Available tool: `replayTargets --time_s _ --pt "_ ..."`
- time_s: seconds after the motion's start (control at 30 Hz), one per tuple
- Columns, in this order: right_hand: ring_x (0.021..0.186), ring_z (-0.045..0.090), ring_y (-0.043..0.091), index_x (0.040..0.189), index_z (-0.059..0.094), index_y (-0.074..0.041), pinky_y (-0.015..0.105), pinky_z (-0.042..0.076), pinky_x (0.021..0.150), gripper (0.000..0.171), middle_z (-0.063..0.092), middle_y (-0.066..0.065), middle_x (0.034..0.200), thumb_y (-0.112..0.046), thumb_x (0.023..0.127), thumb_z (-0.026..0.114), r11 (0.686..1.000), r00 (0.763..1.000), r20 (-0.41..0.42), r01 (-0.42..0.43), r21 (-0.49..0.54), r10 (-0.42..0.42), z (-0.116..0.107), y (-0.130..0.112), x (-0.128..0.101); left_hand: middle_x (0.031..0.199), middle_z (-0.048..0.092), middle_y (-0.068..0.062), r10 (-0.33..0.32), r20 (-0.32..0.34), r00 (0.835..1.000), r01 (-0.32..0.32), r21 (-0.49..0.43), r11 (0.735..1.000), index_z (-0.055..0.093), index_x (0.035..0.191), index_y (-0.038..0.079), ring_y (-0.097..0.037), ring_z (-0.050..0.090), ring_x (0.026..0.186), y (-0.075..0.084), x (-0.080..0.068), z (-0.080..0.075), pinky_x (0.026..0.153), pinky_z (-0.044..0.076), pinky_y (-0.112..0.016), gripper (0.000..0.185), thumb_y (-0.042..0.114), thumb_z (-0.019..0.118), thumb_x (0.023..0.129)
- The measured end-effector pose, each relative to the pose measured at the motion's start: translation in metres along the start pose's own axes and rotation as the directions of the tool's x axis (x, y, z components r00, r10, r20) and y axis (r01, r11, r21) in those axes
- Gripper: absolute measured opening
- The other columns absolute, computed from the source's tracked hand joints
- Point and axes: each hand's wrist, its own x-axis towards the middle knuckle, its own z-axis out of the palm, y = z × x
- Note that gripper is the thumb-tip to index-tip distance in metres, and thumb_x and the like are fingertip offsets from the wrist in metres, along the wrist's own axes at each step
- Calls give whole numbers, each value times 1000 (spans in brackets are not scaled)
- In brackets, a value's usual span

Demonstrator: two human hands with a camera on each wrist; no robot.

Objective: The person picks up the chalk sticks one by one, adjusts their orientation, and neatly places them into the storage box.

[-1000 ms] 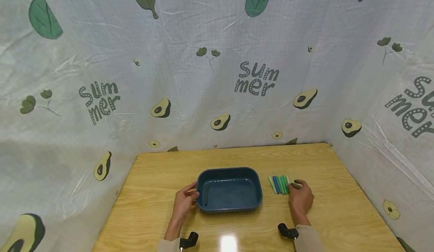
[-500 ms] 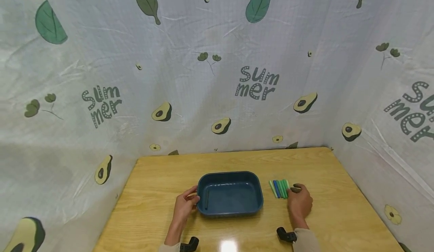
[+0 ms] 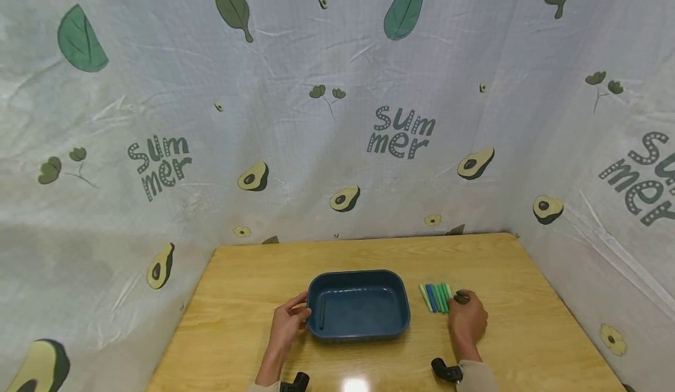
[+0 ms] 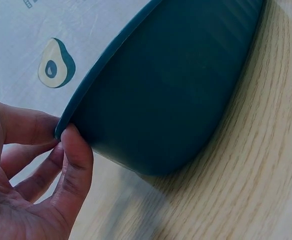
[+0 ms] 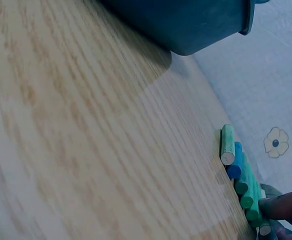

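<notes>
A dark blue rectangular tray [image 3: 364,316] stands on the wooden table. My left hand [image 3: 286,324] pinches its left rim between thumb and fingers, as the left wrist view shows closely. To the tray's right lie several chalk sticks side by side, a blue chalk stick [image 3: 431,298] among green ones. At the row's right end my right hand [image 3: 468,319] has its thumb and a finger around the outermost, pale green chalk stick [image 5: 265,229]. Its fingertips look dark and smudged. The right wrist view cuts off most of this hand.
A wooden table [image 3: 364,362] meets a pale printed sheet [image 3: 295,146] at its back and sides. Inside the tray, along the left, runs a narrow dark strip [image 3: 322,313]; whether it is an object or shading I cannot tell.
The head view has tilted slightly, so everything sits lower in it. The right hand's fingers have drawn closer together at the end of the chalk row. The left hand keeps its hold.
</notes>
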Motion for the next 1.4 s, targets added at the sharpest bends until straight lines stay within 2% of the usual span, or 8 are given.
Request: replayTargets --time_s 0.3,0.4,0.57,0.63,0.83,1.07,1.23,1.4 --pt "91 67 44 113 66 -2 55 47 72 28 72 24 105 -15 88 66 1000 1000 27 11 5 -11 -3 1 -3 128 59 -23 -9 0 1000 9 12 1000 56 136 0 -15 63 89 -3 -2 1 62 54 -32 46 1 62 91" --pt "93 66 44 114 66 -3 56 46 74 28 71 24 106 -15 88 65 1000 999 32 6 4 -6 -3 -1 -2 128 59 -25 -11 5 1000 11 8 1000 56 136 -1 -17 63 90 4 -5 2 63 54 -33 46 0 62 91" --pt "95 65 45 115 66 -2 56 46 75 29 71 24 107 -15 88 65 1000 999 38 3 4 -3 -5 -2 0 128 58 -26 -11 5 1000 11 14 1000 56 137 -1 -13 62 87 4 -4 2 62 53 -31 46 0 61 91" --pt "96 65 45 115 65 -2 55 45 75 30 71 25 107 -14 88 64 1000 999 47 -2 5 2 -5 -2 -1 128 59 -24 -18 -3 1000 18 11 1000 56 137 0 -11 62 87 -3 -1 1 61 52 -30 46 0 61 91" --pt "97 65 44 116 65 -1 54 46 77 30 71 25 108 -13 89 63 1000 998 67 -6 19 5 -6 1 0 128 59 -24 -33 -6 999 33 -3 999 56 137 0 -13 63 89 -2 -4 1 61 53 -29 47 0 62 90" --pt "97 64 44 119 64 -1 54 45 80 32 70 26 109 -13 89 64 998 995 100 7 55 -13 -15 0 2 128 59 -25 -28 -4 1000 28 2 1000 56 137 0 -15 64 89 -1 -3 1 61 53 -31 47 0 62 91" --pt "98 64 44 121 63 -1 54 45 81 34 70 26 110 -15 90 65 997 993 112 11 81 -21 -22 -1 4 128 57 -28 -21 6 1000 21 12 1000 55 137 -4 -20 64 90 -2 0 2 62 54 -34 46 -2 60 91" --pt "96 64 43 123 62 0 47 48 74 37 69 27 111 -16 90 65 996 989 145 8 90 -21 -26 0 4 127 58 -28 -7 -2 1000 7 23 1000 56 136 -3 -20 64 90 -1 -1 2 62 54 -33 45 -1 60 91"
